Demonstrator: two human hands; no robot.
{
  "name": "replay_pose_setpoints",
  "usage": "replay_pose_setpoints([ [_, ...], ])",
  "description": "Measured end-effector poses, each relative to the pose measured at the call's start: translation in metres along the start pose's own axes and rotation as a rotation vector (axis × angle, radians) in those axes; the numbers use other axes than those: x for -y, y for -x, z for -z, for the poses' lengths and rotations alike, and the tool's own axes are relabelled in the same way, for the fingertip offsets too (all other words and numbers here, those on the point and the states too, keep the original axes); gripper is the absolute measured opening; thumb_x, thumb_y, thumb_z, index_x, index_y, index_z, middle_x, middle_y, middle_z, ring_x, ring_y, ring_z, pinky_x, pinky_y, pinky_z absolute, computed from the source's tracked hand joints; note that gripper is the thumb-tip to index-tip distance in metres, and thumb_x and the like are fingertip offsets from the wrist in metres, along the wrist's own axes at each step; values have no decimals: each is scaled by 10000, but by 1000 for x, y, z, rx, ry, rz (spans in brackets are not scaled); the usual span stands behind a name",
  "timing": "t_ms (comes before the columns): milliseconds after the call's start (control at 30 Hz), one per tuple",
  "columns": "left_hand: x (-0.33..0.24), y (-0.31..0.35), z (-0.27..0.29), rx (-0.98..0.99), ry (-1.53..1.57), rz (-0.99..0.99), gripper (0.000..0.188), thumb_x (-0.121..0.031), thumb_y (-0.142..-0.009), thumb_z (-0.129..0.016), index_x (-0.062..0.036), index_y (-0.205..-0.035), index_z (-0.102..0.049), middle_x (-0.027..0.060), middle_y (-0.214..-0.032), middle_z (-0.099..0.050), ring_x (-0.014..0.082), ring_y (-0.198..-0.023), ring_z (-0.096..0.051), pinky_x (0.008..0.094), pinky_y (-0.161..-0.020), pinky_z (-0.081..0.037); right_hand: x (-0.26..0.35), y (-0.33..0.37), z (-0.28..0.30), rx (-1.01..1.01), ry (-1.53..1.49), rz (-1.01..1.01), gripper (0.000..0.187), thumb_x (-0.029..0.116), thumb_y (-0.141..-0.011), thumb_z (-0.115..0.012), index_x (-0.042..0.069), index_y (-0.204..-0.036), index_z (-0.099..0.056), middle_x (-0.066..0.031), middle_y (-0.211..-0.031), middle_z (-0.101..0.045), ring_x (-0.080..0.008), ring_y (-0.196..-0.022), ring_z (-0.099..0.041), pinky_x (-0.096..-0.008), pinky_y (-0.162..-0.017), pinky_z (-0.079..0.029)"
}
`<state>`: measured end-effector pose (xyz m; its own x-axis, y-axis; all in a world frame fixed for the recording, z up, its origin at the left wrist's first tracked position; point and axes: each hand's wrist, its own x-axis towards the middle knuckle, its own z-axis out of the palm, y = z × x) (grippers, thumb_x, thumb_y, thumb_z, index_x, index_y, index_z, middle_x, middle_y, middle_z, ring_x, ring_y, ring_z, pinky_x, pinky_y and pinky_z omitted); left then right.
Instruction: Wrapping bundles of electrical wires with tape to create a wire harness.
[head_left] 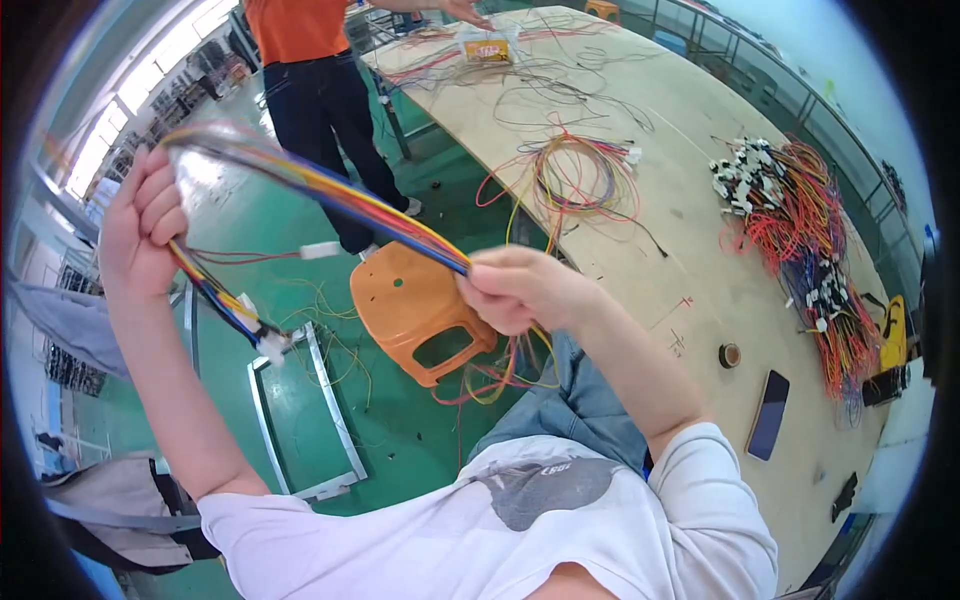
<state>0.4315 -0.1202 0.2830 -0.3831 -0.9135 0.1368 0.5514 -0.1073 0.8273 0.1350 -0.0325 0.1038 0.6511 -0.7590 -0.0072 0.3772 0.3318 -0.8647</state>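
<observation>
A wire harness of red, yellow, blue and black strands stretches between my two raised hands. My left hand, up at the left, is closed round the bundle. Below that fist a short end hangs down with white connectors, and one red branch sticks out to another white connector. My right hand grips the same bundle near the middle, over the table's edge. Past it, loose red and yellow wire ends dangle beside my leg.
An orange stool stands on the green floor by a metal frame. On the wooden table lie a coiled harness, a large harness pile, a tape roll and a phone. A person in orange stands across.
</observation>
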Motion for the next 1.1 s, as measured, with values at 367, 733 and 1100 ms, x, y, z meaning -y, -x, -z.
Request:
replay_pose_setpoints([
  [367,40,-32,156,-427,96,25,186,-191,-898,-410,-94,-739,-413,-71,-542,-246,36,-415,-209,194,-352,-165,-48,35,46,-496,238,-242,257,249,-897,-418,81,-709,-469,66,-559,-330,-37,-476,-300,-199,-413,-246],
  [733,133,6,41,222,-982,102,256,-274,-897,-431,-47,-830,-526,-6,-675,-545,41,-548,-406,190,-498,-338,2,-35,6,81,1554,-365,344,271,-869,-409,-22,-770,-559,-179,-710,-573,-327,-699,-559,-387,-647,-430],
  [1100,175,16,9,264,-477,820,385,-332,-930,-282,-22,-863,-500,-48,-522,-321,66,-438,-297,214,-410,-306,31,-47,-9,-64,1111,-226,313,258,-855,-453,3,-700,-547,10,-536,-418,-98,-495,-368,-264,-463,-314],
])
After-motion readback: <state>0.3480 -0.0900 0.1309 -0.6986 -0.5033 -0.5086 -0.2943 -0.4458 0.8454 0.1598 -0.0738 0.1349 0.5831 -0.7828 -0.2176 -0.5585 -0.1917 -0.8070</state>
